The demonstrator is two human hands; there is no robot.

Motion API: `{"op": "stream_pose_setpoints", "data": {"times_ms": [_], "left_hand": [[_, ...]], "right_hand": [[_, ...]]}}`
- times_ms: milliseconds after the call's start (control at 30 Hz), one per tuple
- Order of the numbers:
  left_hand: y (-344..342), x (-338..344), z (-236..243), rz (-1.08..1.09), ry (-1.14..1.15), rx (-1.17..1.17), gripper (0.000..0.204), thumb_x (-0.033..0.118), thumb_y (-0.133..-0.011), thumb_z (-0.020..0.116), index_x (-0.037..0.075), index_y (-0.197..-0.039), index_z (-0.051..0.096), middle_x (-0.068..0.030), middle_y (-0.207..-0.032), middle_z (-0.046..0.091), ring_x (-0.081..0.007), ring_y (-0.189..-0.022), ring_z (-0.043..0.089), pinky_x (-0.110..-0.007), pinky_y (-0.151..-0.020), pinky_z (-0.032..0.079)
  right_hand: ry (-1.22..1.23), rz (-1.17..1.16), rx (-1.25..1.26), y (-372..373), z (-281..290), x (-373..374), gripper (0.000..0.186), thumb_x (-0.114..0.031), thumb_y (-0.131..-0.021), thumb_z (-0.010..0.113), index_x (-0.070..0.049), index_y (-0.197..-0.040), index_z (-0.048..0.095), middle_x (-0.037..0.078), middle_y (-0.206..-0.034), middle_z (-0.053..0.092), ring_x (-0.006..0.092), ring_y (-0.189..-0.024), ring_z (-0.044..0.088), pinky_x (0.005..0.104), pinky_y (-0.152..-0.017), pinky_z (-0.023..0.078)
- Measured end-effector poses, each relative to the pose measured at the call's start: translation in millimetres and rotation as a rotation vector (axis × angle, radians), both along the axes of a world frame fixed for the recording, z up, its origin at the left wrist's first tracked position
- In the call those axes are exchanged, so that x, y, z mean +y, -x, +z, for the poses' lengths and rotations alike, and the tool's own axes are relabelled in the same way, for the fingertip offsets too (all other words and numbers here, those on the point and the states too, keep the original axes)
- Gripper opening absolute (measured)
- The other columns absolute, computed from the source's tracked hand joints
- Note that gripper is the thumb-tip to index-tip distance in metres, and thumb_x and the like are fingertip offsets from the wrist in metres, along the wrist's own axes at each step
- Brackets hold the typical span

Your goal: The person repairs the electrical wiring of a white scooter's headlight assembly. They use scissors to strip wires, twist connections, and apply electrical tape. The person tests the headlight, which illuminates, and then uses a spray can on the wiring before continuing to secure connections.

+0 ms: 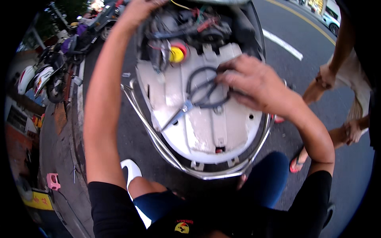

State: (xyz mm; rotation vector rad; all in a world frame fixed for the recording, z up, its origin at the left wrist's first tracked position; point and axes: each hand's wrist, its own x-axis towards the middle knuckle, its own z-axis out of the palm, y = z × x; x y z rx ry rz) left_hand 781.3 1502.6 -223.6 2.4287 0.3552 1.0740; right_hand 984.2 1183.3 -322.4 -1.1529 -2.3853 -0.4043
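A pair of black-handled scissors [187, 105] lies slantwise over the pale inner shell [204, 129] of an opened scooter, its blades toward the lower left. My right hand [256, 81] is closed at the scissors' handle loops, thumb and fingers bent around the right one. At the upper edge of the picture, my left hand [143, 8] reaches to the far left side of the scooter; its fingers are mostly cut off. Between the hands sits a yellow and red roll of tape [177, 53]. Beyond it, dark cables and loose coloured wires [204, 23] fill the open cavity.
A chrome rail [216, 174] curves around the scooter's near end, close to my knees. At the right another person's hands [326, 76] and sandalled foot [295, 164] show. Parked scooters [43, 77] line the left, with a pink stool [53, 181] on the pavement.
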Motion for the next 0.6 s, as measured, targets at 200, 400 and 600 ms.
{"op": "stream_pose_setpoints", "data": {"times_ms": [200, 400, 600], "left_hand": [[-12, -28, 2, 0.067, 0.227, -0.027, 0.024, 0.016, -0.094, 0.067, 0.001, -0.113, 0.066, -0.0030, -0.107, 0.068, -0.0098, -0.101, 0.061, -0.024, -0.093, 0.046], [-16, -24, -4, -0.018, 0.280, -0.143, 0.028, 0.019, -0.090, 0.072, -0.001, -0.109, 0.069, -0.0042, -0.101, 0.069, -0.0109, -0.094, 0.062, -0.025, -0.087, 0.048], [-11, -25, -3, 0.027, 0.184, -0.082, 0.020, 0.016, -0.091, 0.068, 0.002, -0.106, 0.067, -0.0008, -0.100, 0.067, -0.0089, -0.096, 0.059, -0.024, -0.090, 0.044]], "right_hand": [[0.071, 0.108, -0.242, 13, 10, 42, 0.047, -0.012, -0.072, 0.070, -0.007, -0.118, 0.060, 0.010, -0.091, 0.062, 0.0304, -0.092, 0.061, 0.0394, -0.081, 0.050], [0.322, 0.080, -0.334, 12, 22, 32, 0.063, -0.022, -0.069, 0.074, -0.006, -0.126, 0.053, 0.013, -0.085, 0.063, 0.0320, -0.083, 0.066, 0.0424, -0.071, 0.053], [0.757, 0.021, 0.815, -23, 34, -20, 0.073, -0.019, -0.072, 0.072, -0.002, -0.138, 0.046, 0.008, -0.090, 0.066, 0.0181, -0.079, 0.065, 0.0325, -0.068, 0.051]]}}
